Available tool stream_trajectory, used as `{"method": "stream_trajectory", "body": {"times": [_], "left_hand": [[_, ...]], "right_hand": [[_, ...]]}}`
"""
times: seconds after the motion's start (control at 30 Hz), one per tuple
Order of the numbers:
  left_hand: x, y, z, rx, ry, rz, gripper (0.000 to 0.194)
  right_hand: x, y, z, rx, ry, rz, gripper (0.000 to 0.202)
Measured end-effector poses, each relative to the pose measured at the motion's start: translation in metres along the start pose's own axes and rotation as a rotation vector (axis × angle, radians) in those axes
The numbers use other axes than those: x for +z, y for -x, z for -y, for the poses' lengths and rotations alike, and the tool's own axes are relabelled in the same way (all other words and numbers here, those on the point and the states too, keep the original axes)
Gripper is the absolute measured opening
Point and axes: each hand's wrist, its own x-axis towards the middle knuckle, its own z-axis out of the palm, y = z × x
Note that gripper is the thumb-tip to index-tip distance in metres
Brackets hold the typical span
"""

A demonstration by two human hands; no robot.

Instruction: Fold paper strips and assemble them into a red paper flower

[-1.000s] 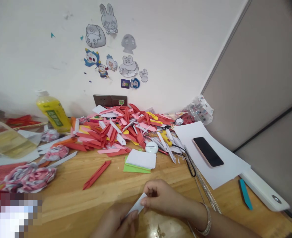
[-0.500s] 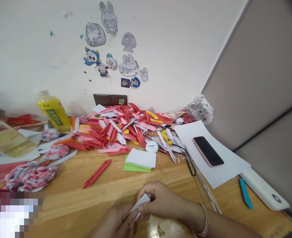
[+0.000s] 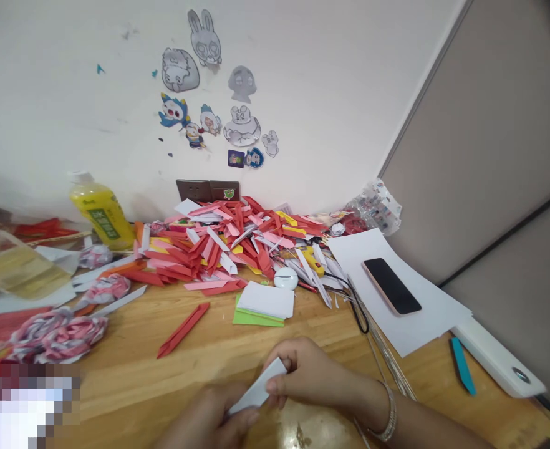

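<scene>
Fingers (image 3: 275,385) pinch a small white paper (image 3: 257,390) at both ends, over the worktop (image 3: 135,374); it lies long and slanted between them, near end in the left hand (image 3: 214,411), far end in the right hand (image 3: 310,373), both touching it

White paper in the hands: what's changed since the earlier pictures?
The paper has turned to show a broader face, its far end slightly farther right. The right hand and left hand still hold it; nothing visibly let go. The phone, red strip and bottle stayed put.
</scene>
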Motion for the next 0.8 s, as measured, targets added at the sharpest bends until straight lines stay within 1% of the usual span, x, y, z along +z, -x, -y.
{"method": "stream_trajectory", "body": {"times": [0.1, 0.17, 0.23, 0.3, 0.33, 0.43, 0.5, 0.57, 0.63, 0.8], "left_hand": [[-0.004, -0.001, 0.001, -0.047, 0.008, 0.059, 0.016], [-0.005, -0.001, -0.001, -0.067, -0.024, 0.050, 0.018], [-0.007, -0.002, -0.002, -0.100, -0.050, 0.012, 0.018], [-0.007, -0.004, -0.001, -0.127, -0.026, -0.016, 0.020], [-0.007, -0.005, 0.001, -0.123, -0.004, -0.013, 0.022], [-0.007, -0.007, 0.010, -0.049, 0.013, -0.006, 0.027], [-0.007, -0.008, 0.013, -0.025, -0.015, -0.050, 0.030], [-0.008, -0.009, 0.013, -0.031, -0.025, -0.102, 0.032], [-0.010, -0.008, 0.010, -0.037, -0.008, -0.129, 0.031], [-0.011, -0.009, 0.008, -0.053, 0.036, -0.154, 0.037]], "right_hand": [[-0.004, 0.000, 0.001, -0.028, -0.005, -0.027, 0.041], [-0.007, -0.001, -0.001, -0.045, -0.001, -0.027, 0.040], [-0.010, -0.002, -0.003, -0.058, 0.006, -0.022, 0.038], [-0.013, -0.003, -0.004, -0.076, 0.006, -0.022, 0.037], [-0.015, -0.004, -0.004, -0.085, 0.004, -0.024, 0.036], [-0.018, -0.006, -0.004, -0.109, 0.013, -0.064, 0.035], [-0.020, -0.008, -0.003, -0.120, 0.027, -0.102, 0.035], [-0.022, -0.009, -0.002, -0.137, 0.030, -0.119, 0.035], [-0.023, -0.010, -0.001, -0.157, 0.031, -0.115, 0.035], [-0.027, -0.009, 0.005, -0.210, 0.032, -0.088, 0.037]]}}
